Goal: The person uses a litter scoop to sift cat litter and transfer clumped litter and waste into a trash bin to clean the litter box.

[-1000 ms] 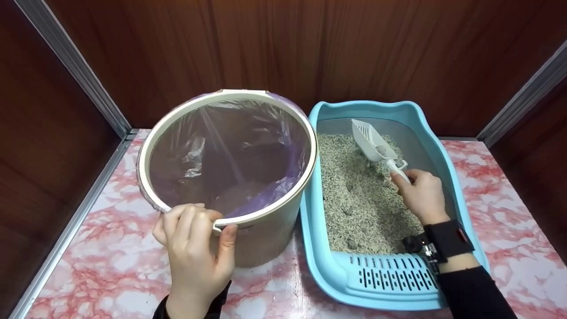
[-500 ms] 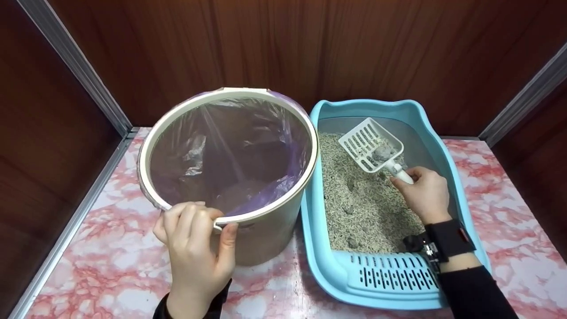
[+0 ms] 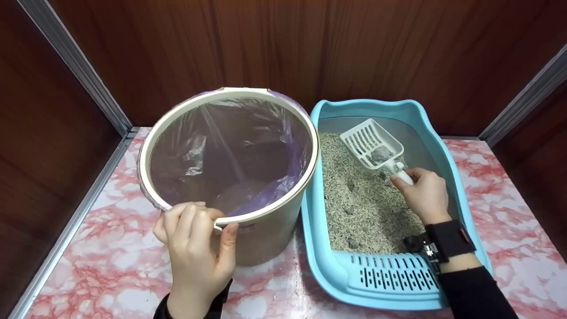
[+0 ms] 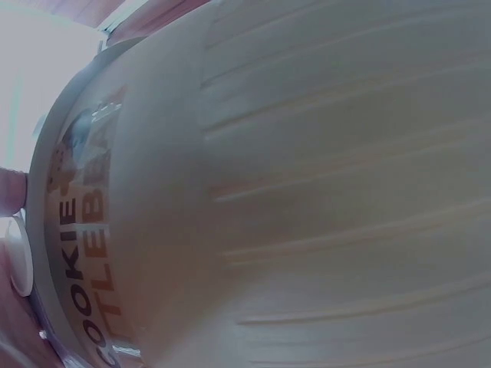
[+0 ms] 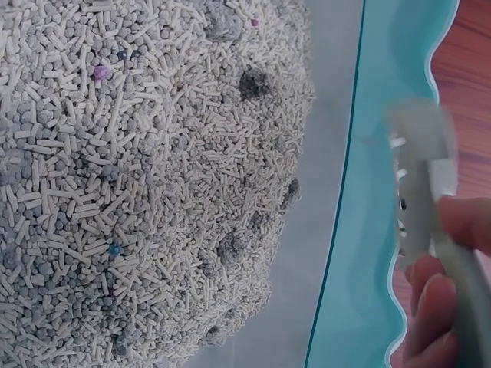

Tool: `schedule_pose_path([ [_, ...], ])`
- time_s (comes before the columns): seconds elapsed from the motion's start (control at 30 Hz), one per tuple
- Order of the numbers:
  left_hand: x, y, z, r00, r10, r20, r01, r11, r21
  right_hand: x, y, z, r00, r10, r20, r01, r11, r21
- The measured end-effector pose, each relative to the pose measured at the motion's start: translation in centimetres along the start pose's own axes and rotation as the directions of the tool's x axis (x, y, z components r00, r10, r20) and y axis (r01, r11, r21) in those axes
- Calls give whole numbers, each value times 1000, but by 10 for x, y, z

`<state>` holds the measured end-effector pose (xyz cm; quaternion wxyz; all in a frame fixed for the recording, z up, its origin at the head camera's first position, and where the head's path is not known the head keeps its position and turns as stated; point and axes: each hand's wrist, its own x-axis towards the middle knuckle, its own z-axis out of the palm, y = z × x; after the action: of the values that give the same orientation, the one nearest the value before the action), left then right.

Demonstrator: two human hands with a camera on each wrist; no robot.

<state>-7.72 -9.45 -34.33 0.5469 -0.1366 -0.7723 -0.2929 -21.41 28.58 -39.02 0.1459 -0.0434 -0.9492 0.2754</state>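
With its fingers over the front rim and its thumb below, my left hand [image 3: 195, 248] grips the round trash bin [image 3: 270, 241]. A translucent purple bag [image 3: 283, 188] lines the bin, tucked under its cream rim ring. My right hand [image 3: 424, 195] pinches the handle of a white slotted litter scoop [image 3: 361, 137]. A grey clump [image 3: 380, 154] sits in the scoop near the handle. The scoop is held over the back of a blue litter box [image 3: 456, 190]. Pale litter [image 5: 192, 161] with several darker clumps shows below it in the right wrist view. Ribbed bin wall fills the left wrist view.
Bin and litter box stand side by side on a red-and-white marbled surface [image 3: 106, 261]. Dark wood panels [image 3: 266, 44] with metal edge strips [image 3: 84, 79] enclose the back and sides. A slotted step [image 3: 394, 274] forms the box's front.
The scoop, tilted on its side a second ago, has turned so its slotted bed faces up, showing the clump. The left hand stays on the bin rim.
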Motion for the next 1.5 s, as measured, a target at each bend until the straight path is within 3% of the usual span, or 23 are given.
schedule_pose_path([
  [0.3, 1, 1, -1, 1000, 2, -9, -2, 1000, -2, 0, -1, 2, 997, -55, 52, 57, 998, -42],
  [0.67, 0, 0, -2, 1000, -1, -5, 1, 1000, -2, 1, -1, -1, 1000, -26, -9, 26, 999, -38],
  [0.87, 0, 1, -3, 1000, -5, 0, 5, 1000, -8, 0, -3, -2, 1000, 11, -8, -11, 999, -31],
  [1.27, 1, 1, -2, 1000, 2, -2, -2, 1000, -6, 0, -5, -3, 1000, -10, 11, 10, 1000, 16],
  [1.5, 0, 0, 0, 1000, 7, 5, -7, 1000, -3, 7, -21, -22, 999, -20, 28, 19, 998, 53],
])
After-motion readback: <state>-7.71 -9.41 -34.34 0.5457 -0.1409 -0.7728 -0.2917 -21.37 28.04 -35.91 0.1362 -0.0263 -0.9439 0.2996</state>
